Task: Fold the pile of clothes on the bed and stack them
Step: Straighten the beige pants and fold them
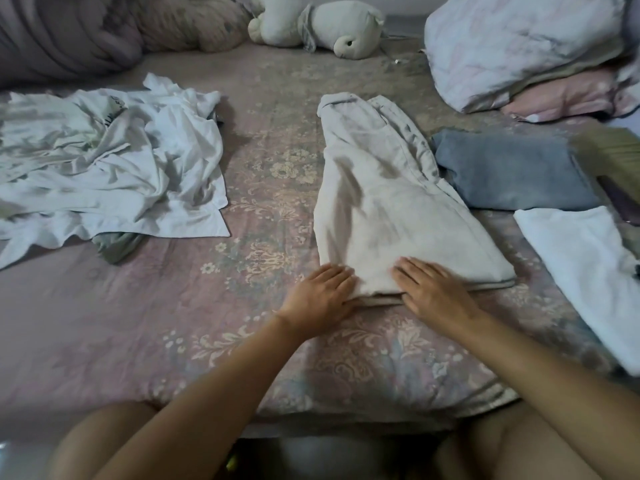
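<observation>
On the bed, spread with a pink floral cover, a pair of beige trousers lies folded lengthwise in the middle, its waistband end toward the headboard and its nearer end close to the bed's edge. Both hands press flat on that nearer end. The left hand rests on the near left corner, palm down, fingers straight and close together, partly on the cloth and partly on the bed cover. The right hand lies beside it on the near edge, also palm down, its fingers straight and slightly spread, holding nothing. The two hands are near each other but apart.

To the left, well apart from the trousers, a crumpled pile of white clothes lies unfolded, with a grey-green garment poking out from beneath its near edge. To the right of the trousers, touching their far side, sits a folded blue-grey garment. Nearer, a folded white garment lies flat by the right edge of the view.

At the head of the bed a white plush toy lies on its side. A pale pillow rests on a pink one at the upper right, and a bunched quilt fills the upper left corner.
</observation>
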Motion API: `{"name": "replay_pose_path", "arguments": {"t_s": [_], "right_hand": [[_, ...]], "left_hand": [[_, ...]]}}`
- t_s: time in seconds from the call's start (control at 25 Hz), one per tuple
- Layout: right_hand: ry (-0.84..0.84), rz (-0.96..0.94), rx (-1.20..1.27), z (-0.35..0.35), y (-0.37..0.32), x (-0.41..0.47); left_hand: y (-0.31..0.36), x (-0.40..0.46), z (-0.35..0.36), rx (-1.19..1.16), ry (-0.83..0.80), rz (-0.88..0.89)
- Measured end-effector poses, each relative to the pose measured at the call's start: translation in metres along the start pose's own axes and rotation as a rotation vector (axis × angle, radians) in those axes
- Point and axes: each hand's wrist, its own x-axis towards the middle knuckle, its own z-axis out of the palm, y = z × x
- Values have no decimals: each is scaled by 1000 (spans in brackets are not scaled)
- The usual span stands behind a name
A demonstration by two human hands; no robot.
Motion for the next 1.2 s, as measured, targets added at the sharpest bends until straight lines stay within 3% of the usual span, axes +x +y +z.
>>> {"name": "replay_pose_path", "arguments": {"t_s": [0.12,0.24,0.44,0.6,0.8,0.96,1.08,1.2], "right_hand": [[-68,-2,-119,-3,43,-19],[-99,57,-195,-13,82,-37],[-2,15,-154,-18,113,-60],[46,-312,-306,-15,116,-71],[82,-425,-284,-13,129,-69],[37,-497,-231,-16,111,-56],[48,-392,-206,-5,88,-42],[32,-309,-294,-6,99,-44]], "left_hand": [[13,4,2,-31,64,-87],[14,3,-2,-54,116,-4],[12,2,-17,-21,3,-15],[15,-6,-6,101,10,66],[23,-11,3,195,64,101],[23,-8,-1,159,59,-46],[29,0,1,131,25,-86],[25,-4,-2,262,45,83]]}}
